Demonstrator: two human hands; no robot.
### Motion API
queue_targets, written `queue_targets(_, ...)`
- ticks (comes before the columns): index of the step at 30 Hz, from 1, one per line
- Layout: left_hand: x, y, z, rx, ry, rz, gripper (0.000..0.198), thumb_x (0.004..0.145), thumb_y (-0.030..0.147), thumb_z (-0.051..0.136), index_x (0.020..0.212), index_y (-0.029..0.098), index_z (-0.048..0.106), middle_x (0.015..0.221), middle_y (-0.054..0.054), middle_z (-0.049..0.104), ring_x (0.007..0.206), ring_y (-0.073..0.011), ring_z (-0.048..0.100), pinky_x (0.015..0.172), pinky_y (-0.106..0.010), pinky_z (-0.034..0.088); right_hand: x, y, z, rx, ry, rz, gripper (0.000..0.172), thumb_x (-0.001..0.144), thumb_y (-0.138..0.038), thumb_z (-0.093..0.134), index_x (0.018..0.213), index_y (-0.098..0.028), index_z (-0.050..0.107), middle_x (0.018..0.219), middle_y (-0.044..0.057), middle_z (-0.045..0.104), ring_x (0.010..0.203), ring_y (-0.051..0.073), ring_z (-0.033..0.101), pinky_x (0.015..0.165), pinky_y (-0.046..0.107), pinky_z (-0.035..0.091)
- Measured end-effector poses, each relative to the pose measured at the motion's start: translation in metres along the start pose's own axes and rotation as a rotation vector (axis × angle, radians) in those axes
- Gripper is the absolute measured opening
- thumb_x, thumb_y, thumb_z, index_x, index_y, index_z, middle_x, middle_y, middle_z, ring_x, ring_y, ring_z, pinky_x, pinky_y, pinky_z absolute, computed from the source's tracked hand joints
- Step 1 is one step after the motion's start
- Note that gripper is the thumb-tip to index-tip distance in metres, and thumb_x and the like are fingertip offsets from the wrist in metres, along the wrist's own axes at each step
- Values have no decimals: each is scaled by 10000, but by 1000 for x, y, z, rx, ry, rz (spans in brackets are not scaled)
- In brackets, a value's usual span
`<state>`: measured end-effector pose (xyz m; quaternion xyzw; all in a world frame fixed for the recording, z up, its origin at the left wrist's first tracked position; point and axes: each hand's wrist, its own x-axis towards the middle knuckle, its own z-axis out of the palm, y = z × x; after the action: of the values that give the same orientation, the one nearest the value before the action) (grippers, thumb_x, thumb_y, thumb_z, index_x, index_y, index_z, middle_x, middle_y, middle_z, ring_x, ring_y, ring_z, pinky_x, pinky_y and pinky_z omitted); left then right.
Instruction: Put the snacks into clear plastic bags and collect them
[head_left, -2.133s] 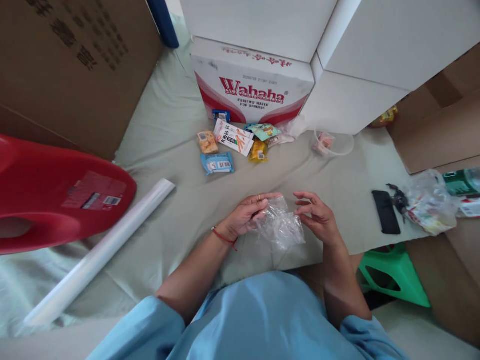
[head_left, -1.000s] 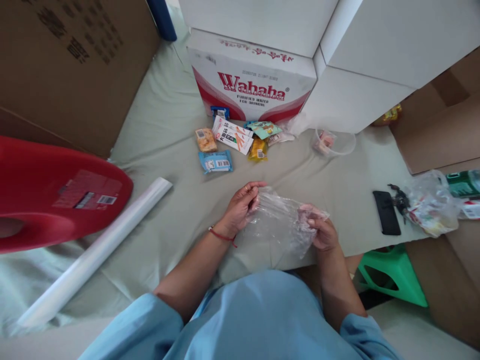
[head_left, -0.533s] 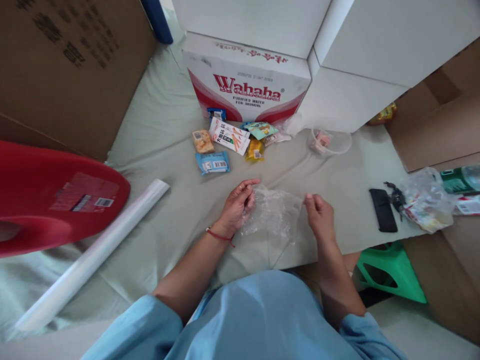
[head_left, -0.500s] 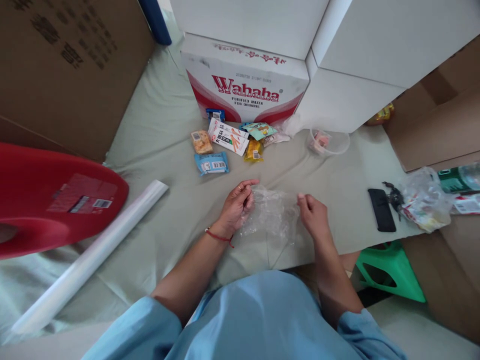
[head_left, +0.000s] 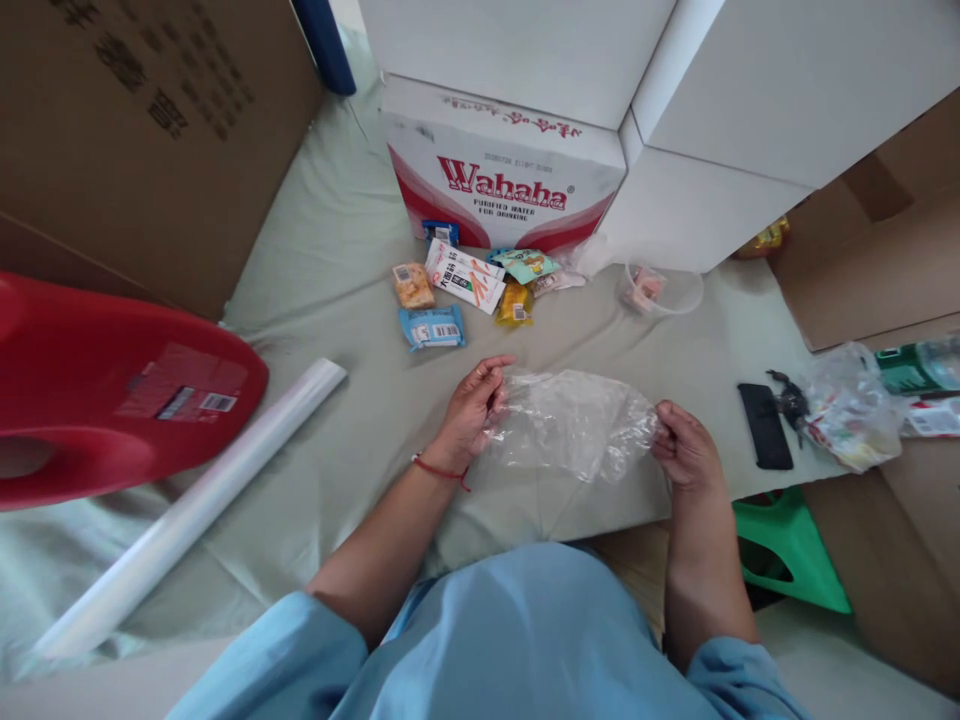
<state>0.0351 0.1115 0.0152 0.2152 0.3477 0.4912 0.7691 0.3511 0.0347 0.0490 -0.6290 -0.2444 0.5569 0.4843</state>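
A crinkled clear plastic bag stretches between my two hands, low over the cloth-covered table. My left hand, with a red string at the wrist, is closed on the bag's left end. At the opposite end my right hand pinches the film between thumb and fingers. Beyond the hands lie wrapped snacks: a blue packet, an orange-brown packet, a white packet with red and green print, a yellow packet and a mint-green packet.
A Wahaha carton stands behind the snacks, beside a clear plastic bowl. To the right are a black phone and a filled plastic bag. A red plastic object and a long shiny roll lie left. A green stool is below.
My right hand has moved to the right, drawing the clear plastic bag out wider. My left hand keeps its hold in nearly the same place. The view has shifted slightly.
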Motion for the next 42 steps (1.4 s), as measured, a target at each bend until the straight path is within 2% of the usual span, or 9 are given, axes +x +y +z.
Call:
queue_targets(5, 1, -1, -3, 1, -22, 4, 501, 766, 432, 883, 1156, 187, 686, 503, 120, 482, 370, -42, 283, 385, -171, 229, 8, -6, -32, -250, 186, -84, 521, 604, -620, 873, 746, -227, 561, 550, -92, 385, 437, 64, 251, 396, 212, 190)
queue_targets(10, 2, -2, -7, -30, -19, -6, 412, 816, 378, 836, 1137, 172, 680, 528, 105, 527, 350, -38, 295, 375, -171, 242, -13, -18, -4, -733, 597, -599, 456, 850, -648, 689, 867, -194, 645, 730, 25, 621, 662, 171, 544, 629, 314, 464)
queue_targets(12, 3, -2, -8, -50, -15, 4, 363, 843, 354, 806, 1127, 168, 678, 560, 89, 573, 347, -35, 302, 377, -171, 267, -35, -13, 26, -838, 499, -868, 375, 955, -579, 627, 940, -206, 658, 825, 47, 659, 753, 195, 597, 727, 347, 506)
queue_targets(16, 3, -2, -6, -108, -12, 11, 315, 849, 275, 788, 1120, 163, 674, 642, 52, 655, 412, -45, 435, 421, -156, 351, -59, 23, 94, -1046, -68, -1252, 537, 896, -563, 763, 1307, -242, 632, 1265, 144, 680, 1203, 327, 605, 1048, 512, 503)
queue_targets(19, 1, 0, -4, -153, -34, -4, 325, 852, 231, 780, 1148, 161, 666, 746, -3, 732, 555, -77, 604, 524, -152, 452, -44, 52, 119, -1097, -92, -1335, 412, 953, -397, 731, 1322, -241, 634, 1319, 152, 670, 1301, 337, 541, 1098, 532, 479)
queue_targets(23, -5, 7, -4, -207, -107, -51, 538, 892, 340, 747, 1383, 218, 564, 972, -78, 798, 713, -147, 733, 619, -211, 545, -20, 54, 113, -937, 126, -1201, 54, 1000, -237, 632, 982, -242, 683, 1006, 87, 711, 1022, 254, 631, 921, 439, 542)
queue_targets(31, -7, -8, 8, 138, 93, 179, 1002, 683, 361, 940, 1519, 360, 389, 1204, -46, 665, 661, -88, 650, 461, -160, 417, -28, 18, 113, -276, 103, -450, 353, 936, -561, 688, 882, -232, 573, 630, -62, 558, 474, 99, 481, 439, 222, 387)
queue_targets(36, -28, -18, 17, 311, 419, 266, 621, 652, 355, 946, 1135, 248, 572, 1057, -10, 609, 788, -116, 636, 548, -176, 494, -35, 14, 121, -206, 65, -419, 375, 891, -575, 733, 859, -231, 586, 650, -49, 591, 482, 93, 507, 439, 215, 417)
queue_targets(42, -62, -12, 30, 391, 88, -50, 443, 820, 602, 800, 826, 178, 675, 805, -37, 667, 721, -159, 650, 523, -218, 475, -43, 21, 128, -172, -39, -362, 381, 906, -592, 714, 848, -236, 589, 638, -48, 585, 469, 97, 495, 439, 230, 401)
